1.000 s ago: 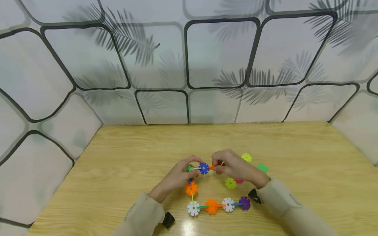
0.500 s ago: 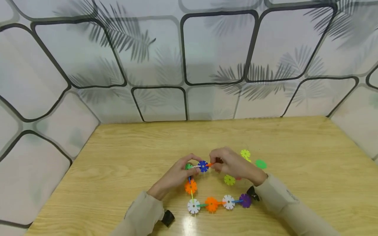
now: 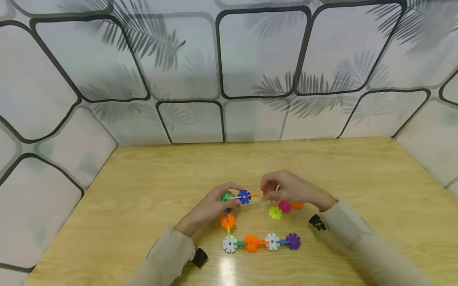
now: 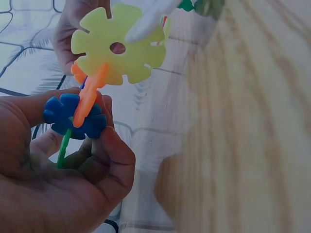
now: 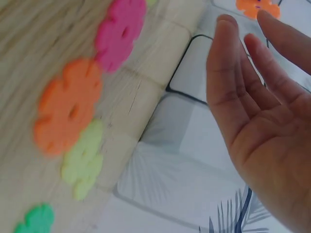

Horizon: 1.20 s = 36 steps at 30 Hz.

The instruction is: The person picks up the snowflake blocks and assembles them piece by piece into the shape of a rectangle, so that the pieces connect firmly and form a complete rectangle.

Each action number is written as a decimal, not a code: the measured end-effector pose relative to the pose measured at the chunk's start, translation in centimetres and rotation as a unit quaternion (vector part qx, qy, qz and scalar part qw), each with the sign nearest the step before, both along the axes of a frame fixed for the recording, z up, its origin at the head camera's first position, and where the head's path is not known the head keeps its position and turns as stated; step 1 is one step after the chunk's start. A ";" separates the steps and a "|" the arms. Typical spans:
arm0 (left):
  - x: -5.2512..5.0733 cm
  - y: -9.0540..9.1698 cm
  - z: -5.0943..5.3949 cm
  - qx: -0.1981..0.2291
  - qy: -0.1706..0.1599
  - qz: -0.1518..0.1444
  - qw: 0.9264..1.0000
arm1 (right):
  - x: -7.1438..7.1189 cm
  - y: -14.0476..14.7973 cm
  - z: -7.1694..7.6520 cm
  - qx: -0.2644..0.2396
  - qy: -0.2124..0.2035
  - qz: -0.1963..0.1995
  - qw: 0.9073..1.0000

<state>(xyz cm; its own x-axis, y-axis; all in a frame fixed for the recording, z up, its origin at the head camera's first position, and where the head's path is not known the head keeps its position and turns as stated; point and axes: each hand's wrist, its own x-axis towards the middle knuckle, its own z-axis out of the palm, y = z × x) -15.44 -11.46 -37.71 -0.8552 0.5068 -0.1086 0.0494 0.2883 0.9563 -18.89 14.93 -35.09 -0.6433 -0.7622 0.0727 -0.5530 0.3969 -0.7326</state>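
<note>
A chain of notched, flower-shaped plastic discs lies in a bent line on the table. My left hand (image 3: 205,206) grips its far end, where a green disc (image 3: 225,197), a white disc seen edge-on and a blue disc (image 3: 244,196) join. An orange disc (image 3: 255,195), edge-on, is slotted into that blue one. Just right of it hovers my right hand (image 3: 293,186), fingers bent loosely and holding nothing; the right wrist view shows thumb and fingers apart. Along the near side, the chain runs from a white disc (image 3: 229,244) to a purple disc (image 3: 293,241).
Loose discs lie under and beside my right hand: a yellow-green disc (image 3: 275,212), a pink disc (image 3: 284,206) and an orange one. In the right wrist view, a green disc (image 5: 36,221) lies farther along. A patterned backdrop (image 3: 264,51) stands behind the wooden table (image 3: 161,171).
My right hand has let go of the edge-on orange disc and shifted slightly right. The left hand keeps its grip on the chain. The head view has tilted a little downward.
</note>
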 end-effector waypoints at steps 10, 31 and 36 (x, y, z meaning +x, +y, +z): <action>-0.1 -0.2 0.3 -0.003 -0.005 0.005 1.000 | -0.6 1.0 0.6 0.055 -0.002 0.038 0.998; -0.2 -0.5 0.1 -0.029 0.019 -0.009 0.999 | -0.7 1.1 0.0 0.065 -0.040 0.045 0.996; -0.3 -0.4 -0.1 -0.021 0.018 -0.012 1.000 | -1.2 0.7 -0.1 0.076 -0.037 0.052 0.995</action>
